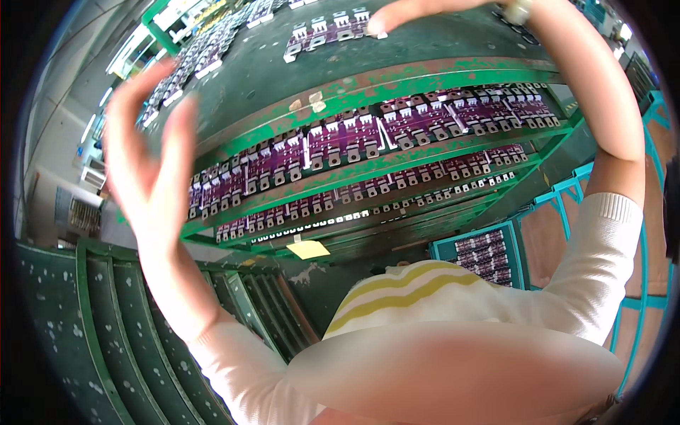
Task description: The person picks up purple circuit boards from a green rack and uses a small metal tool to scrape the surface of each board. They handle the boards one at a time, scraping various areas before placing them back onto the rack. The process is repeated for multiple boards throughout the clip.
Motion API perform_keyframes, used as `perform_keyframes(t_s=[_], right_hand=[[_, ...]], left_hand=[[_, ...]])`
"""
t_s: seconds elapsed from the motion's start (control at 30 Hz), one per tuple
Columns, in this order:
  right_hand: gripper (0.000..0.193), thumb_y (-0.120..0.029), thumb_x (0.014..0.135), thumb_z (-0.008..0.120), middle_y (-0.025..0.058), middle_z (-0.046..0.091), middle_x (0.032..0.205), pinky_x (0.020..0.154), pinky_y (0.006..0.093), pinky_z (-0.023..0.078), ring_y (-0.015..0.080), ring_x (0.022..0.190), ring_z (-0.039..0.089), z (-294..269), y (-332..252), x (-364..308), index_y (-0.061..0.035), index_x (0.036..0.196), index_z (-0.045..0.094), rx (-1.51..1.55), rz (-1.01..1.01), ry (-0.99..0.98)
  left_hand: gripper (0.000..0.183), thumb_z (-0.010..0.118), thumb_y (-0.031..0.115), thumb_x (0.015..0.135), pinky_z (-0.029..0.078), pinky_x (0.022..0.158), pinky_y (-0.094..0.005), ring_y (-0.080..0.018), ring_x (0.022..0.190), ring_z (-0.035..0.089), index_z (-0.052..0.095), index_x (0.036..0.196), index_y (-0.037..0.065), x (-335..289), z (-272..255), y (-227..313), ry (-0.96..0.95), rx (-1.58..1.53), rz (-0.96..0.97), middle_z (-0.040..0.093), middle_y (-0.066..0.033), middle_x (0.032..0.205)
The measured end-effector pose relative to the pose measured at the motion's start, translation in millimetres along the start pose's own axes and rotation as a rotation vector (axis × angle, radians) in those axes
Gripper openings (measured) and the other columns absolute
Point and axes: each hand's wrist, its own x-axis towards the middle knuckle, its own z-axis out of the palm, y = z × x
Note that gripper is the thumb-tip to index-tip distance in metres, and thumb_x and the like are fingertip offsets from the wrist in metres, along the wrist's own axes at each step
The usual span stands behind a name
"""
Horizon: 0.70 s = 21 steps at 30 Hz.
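Note:
My left hand (150,152) is raised at the left, fingers spread and somewhat blurred, with nothing in it. My right hand (418,10) reaches across the top, partly cut off by the picture's edge. One outstretched finger touches the right end of a purple circuit board strip (329,35) with white connectors and metal tabs. That strip lies on the dark green top of the rack (425,60). Whether other fingers grip the strip is hidden.
Rows of similar purple boards (343,138) fill the shelves below the worn green rim. More boards (205,53) lie at the far left. A yellow paper (309,248) hangs low. Green racks (106,319) stand at left; a teal tray (516,248) of boards sits at right.

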Motion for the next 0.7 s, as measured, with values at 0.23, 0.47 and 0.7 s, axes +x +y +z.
perform_keyframes(t_s=[0.23, 0.47, 0.7], right_hand=[[0.098, -0.044, 0.071, 0.079, 0.0263, 0.049, 0.122, 0.095, 0.0353, 0.042, 0.0293, 0.111, 0.051, 22, 6, 45, 0.0082, 0.136, 0.028, 0.365, -0.213, -0.111], [0.094, -0.022, 0.045, 0.092, 0.0208, 0.048, 0.111, 0.094, 0.038, 0.04, 0.035, 0.104, 0.047, 27, 1, 69, 0.0006, 0.122, 0.043, -0.016, -0.538, 0.567], [0.069, -0.021, 0.066, 0.085, 0.012, 0.056, 0.113, 0.085, 0.0321, 0.048, 0.0193, 0.099, 0.057, 28, -1, 89, -0.0038, 0.122, 0.048, 0.454, -0.497, 0.266]], left_hand=[[0.088, 0.075, 0.042, 0.078, 0.039, 0.101, -0.0345, -0.0281, 0.116, 0.05, 0.031, 0.133, -0.012, 111, 31, 15, -0.914, -0.158, -0.259, 0.049, -0.0261, 0.126], [0.032, 0.065, 0.006, 0.087, 0.055, 0.063, -0.0253, -0.0156, 0.082, 0.065, 0.053, 0.115, -0.003, 123, 59, -39, -0.791, -0.517, -0.413, 0.063, -0.0129, 0.101], [0.025, 0.065, 0.002, 0.083, 0.052, 0.081, -0.0262, -0.0124, 0.087, 0.064, 0.059, 0.108, 0.0, 101, 69, -97, -0.572, -0.543, -0.228, 0.067, -0.0055, 0.096]])
